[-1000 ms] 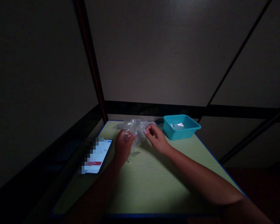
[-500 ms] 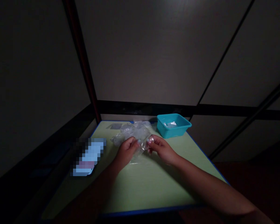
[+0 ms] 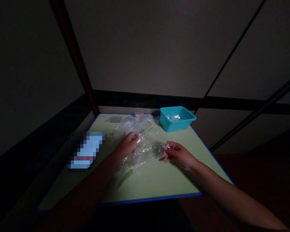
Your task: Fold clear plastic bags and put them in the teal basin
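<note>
A clear plastic bag (image 3: 145,151) is stretched between my two hands above the green table (image 3: 159,183). My left hand (image 3: 129,145) pinches its upper left part between thumb and fingers. At its right end, my right hand (image 3: 177,155) grips the film with closed fingertips. Behind my left hand lies a heap of crumpled clear plastic (image 3: 125,124); where it ends and the held bag begins is hard to make out.
A turquoise basket (image 3: 176,125) with shiny clear plastic inside stands at the table's back right. On the left lies a blurred-out, lit phone-like device (image 3: 87,149). A small grey flat piece (image 3: 116,119) lies at the back left. Dark-trimmed wall panels (image 3: 145,58) rise behind the table.
My hands have moved apart, the right one outward to the right, and the bunched bag has spread out between them. The whole view has shifted slightly, so the table appears higher.
</note>
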Tool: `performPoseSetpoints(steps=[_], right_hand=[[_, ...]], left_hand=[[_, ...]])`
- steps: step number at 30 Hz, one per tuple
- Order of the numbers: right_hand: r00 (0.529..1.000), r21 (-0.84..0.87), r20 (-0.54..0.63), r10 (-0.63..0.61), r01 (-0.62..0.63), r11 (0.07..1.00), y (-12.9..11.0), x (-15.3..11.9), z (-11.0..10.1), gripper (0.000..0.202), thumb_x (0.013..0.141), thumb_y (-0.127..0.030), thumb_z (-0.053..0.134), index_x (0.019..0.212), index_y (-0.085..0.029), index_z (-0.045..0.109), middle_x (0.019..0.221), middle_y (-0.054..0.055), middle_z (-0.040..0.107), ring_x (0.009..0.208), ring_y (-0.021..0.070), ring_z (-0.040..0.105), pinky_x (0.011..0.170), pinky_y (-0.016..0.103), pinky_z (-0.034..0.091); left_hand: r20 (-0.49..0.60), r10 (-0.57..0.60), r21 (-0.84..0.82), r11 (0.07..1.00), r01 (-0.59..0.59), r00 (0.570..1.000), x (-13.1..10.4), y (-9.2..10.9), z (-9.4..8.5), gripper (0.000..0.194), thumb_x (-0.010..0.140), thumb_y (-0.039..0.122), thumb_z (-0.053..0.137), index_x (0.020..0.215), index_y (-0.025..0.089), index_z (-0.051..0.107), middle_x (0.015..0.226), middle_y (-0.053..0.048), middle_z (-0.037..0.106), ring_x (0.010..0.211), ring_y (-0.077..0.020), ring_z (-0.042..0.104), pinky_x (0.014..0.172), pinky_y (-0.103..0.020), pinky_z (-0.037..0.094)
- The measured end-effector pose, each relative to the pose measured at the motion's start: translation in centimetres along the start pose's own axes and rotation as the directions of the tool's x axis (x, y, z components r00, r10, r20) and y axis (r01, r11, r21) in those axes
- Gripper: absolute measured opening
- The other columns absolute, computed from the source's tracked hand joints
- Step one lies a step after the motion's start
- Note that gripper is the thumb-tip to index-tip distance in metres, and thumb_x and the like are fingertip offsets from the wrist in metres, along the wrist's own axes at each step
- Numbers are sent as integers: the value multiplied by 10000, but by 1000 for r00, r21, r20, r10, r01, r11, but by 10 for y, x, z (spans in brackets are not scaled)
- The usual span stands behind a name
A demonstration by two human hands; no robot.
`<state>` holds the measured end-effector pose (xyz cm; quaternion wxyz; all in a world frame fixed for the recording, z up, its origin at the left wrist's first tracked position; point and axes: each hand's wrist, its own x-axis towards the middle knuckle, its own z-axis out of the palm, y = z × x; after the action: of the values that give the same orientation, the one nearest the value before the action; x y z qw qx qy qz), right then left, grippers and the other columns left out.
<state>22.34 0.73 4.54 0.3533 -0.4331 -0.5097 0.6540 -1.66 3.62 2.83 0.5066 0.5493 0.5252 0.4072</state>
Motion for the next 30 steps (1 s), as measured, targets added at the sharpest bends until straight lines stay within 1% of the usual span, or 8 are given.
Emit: performPoseSetpoints(steps=[4,8,11,13,16,20,25,30], right_hand=[[996,-101,-66,63,-69,992,16,-7,-9,487,643,-611,711,712,-198,462,664,13,661,497,126,599,506,261,471],[989,-598,-145,-32,-62,799,17,-20,-23,380,763,-565,588,840,-204,498,617,10,613,461,151,546,469,280,419],[909,-928,-190,-371,-43,370,2,-28,-29,341,841,-420,539,1082,-180,529,860,102,647,697,224,617,629,350,470],[889,-975,-43,-455,63,214,-9,-27,-27,347,877,-392,499,1127,-155,544,1037,165,620,915,278,607,784,404,477],[892,-953,196,-406,271,137,-16,-16,-17,439,899,-397,492,1261,-149,512,1242,191,555,1153,303,517,965,456,411],[920,-947,286,-269,314,67,-2,5,-4,748,913,-484,451,1517,-182,128,1569,166,145,1429,298,153,1104,578,163],[938,-938,340,-62,343,47,19,14,-5,769,928,-519,403,1524,-188,49,1574,136,-9,1443,287,15,1114,585,76],[959,-959,281,28,280,35,19,6,-9,708,938,-547,365,1520,-258,83,1564,109,-48,1436,313,-22,1074,659,37]], left_hand=[[99,238,387,885,-258,966,-8,-5,9,535,734,418,687,1188,204,502,936,-52,615,821,-224,617,696,-339,511],[277,501,641,539,-546,820,-21,3,14,528,720,278,725,1212,216,543,1204,-94,526,1138,-289,471,988,-427,394],[386,476,684,427,-591,790,-26,9,15,280,766,315,690,1002,193,600,1063,-76,558,1023,-261,501,906,-387,424],[436,411,699,406,-589,801,-27,10,14,250,770,377,675,901,190,574,973,-62,554,914,-240,526,802,-356,442],[461,337,735,373,-566,821,-26,6,13,306,770,460,651,859,192,532,910,-52,536,812,-226,525,708,-340,429],[454,301,793,293,-535,838,-23,-4,12,317,784,483,635,817,189,520,868,-57,530,807,-238,509,716,-356,412],[490,290,769,300,-565,822,-15,-8,9,190,884,305,500,740,188,541,830,-56,537,809,-216,499,741,-340,397],[434,309,639,556,-531,846,2,-7,-4,290,901,300,390,663,193,516,758,-32,539,740,-183,520,703,-306,409]])
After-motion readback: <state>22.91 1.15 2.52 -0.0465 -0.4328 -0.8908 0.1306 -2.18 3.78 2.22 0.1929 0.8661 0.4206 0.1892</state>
